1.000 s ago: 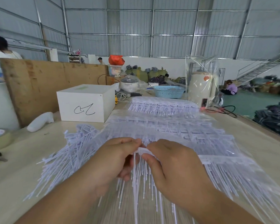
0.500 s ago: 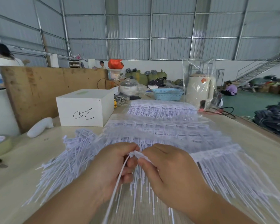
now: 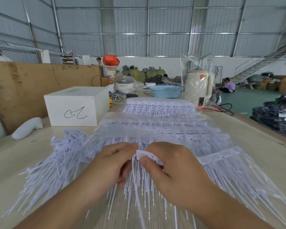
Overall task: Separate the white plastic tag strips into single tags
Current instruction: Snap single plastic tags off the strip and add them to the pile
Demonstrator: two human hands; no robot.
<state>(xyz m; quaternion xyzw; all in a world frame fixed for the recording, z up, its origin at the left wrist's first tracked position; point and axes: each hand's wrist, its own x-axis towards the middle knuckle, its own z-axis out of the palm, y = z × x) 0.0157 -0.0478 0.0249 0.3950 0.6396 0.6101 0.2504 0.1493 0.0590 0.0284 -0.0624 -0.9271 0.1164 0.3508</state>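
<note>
Pinching tag strip [image 3: 146, 155], left hand [image 3: 113, 164], right hand [image 3: 173, 171]

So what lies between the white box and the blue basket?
In the head view, between the white box and blue basket: coiled cables and a lidded pot.

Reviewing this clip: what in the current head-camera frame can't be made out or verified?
- The left hand: its fingertips are curled out of sight, so its grip on the white plastic tag strip cannot be seen.
- The right hand hides most of that strip's header.
- Loose pile of single white tags: motion blur prevents any count.
- Black scribble on the white rectangular box: unreadable.
</note>
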